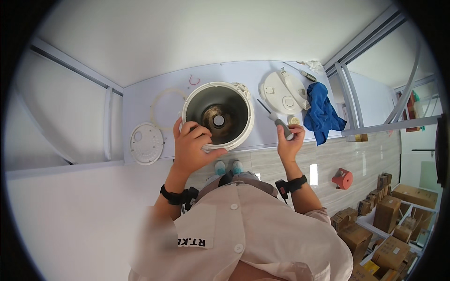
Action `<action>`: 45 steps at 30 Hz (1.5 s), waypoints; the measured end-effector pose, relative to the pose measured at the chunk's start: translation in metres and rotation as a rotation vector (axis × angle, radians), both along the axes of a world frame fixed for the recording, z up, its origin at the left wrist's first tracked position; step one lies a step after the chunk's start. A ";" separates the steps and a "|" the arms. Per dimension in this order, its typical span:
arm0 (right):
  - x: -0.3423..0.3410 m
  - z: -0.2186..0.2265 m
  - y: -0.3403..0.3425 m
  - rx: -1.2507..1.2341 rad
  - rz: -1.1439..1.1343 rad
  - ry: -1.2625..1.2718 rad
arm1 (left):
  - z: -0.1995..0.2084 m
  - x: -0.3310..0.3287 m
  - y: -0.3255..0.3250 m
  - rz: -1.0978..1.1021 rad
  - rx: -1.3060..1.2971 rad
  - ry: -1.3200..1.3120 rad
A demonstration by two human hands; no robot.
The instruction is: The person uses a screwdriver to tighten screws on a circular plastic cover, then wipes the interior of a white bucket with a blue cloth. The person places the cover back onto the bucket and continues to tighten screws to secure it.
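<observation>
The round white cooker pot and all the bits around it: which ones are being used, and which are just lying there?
In use:
- white cooker body, left hand gripping its rim
- screwdriver, held in right hand

Lying about:
- blue cloth
- white lid
- perforated white disc
- pale ring
- second screwdriver

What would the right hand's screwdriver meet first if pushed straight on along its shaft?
Probably the rim of the white cooker body: the screwdriver in the right hand points up-left toward it, though depth is unclear.

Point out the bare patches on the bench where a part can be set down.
Free: the back strip of the bench behind the cooker body, and the gap between it and the white lid. Crowded: the right end, with the blue cloth.
</observation>
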State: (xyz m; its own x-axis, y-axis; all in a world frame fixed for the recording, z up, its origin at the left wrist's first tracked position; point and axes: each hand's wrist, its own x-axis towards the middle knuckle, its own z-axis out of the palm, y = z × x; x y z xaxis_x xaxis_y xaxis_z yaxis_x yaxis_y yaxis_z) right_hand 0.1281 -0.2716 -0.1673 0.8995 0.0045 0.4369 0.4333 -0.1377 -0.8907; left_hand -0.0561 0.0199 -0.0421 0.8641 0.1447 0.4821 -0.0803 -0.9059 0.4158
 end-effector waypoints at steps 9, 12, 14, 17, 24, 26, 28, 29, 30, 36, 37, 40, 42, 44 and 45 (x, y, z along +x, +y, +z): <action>0.003 -0.028 0.020 -0.269 0.116 0.001 | 0.002 -0.001 -0.003 0.016 -0.013 0.021; 0.002 -0.028 0.021 -0.383 0.189 0.046 | 0.002 -0.001 -0.003 0.012 -0.011 0.012; 0.002 -0.030 0.020 -0.491 0.248 0.048 | 0.002 -0.001 -0.004 0.017 -0.004 0.004; 0.000 -0.022 0.026 -0.592 0.314 0.061 | 0.001 -0.002 -0.003 0.021 -0.007 0.016; 0.002 -0.009 0.036 -0.727 0.403 0.086 | 0.000 -0.002 -0.005 0.032 -0.029 -0.006; 0.002 -0.003 0.035 -0.760 0.418 0.089 | 0.001 -0.002 -0.006 0.025 -0.027 -0.003; 0.003 0.003 0.030 -0.734 0.393 0.044 | 0.010 0.001 -0.009 -0.002 -0.009 -0.040; 0.004 0.007 0.026 -0.721 0.376 0.023 | 0.015 0.003 -0.012 -0.020 0.000 -0.058; 0.005 0.015 0.025 -0.697 0.376 0.044 | 0.022 0.006 -0.014 -0.045 0.001 -0.087; 0.024 0.067 -0.021 -0.608 0.296 0.079 | 0.052 0.049 -0.050 -0.257 -0.068 -0.286; 0.028 0.071 -0.032 -0.594 0.278 0.076 | 0.054 0.059 -0.061 -0.283 -0.068 -0.279; 0.049 0.078 -0.072 -0.598 0.261 0.050 | 0.059 0.088 -0.101 -0.349 -0.063 -0.269; 0.064 0.083 -0.099 -0.596 0.260 0.043 | 0.057 0.109 -0.129 -0.364 -0.087 -0.224; 0.079 0.087 -0.125 -0.617 0.254 -0.019 | 0.045 0.132 -0.160 -0.368 -0.133 -0.172; 0.089 0.085 -0.137 -0.631 0.263 -0.051 | 0.036 0.143 -0.176 -0.359 -0.153 -0.157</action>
State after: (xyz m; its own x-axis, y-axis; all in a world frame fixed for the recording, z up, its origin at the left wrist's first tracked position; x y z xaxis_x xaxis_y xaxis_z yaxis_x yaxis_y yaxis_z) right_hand 0.2172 -0.4085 -0.0818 0.8120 0.4876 0.3208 0.5627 -0.5083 -0.6519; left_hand 0.0869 -0.1565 -0.0059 0.7902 -0.0716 0.6086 -0.4528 -0.7374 0.5012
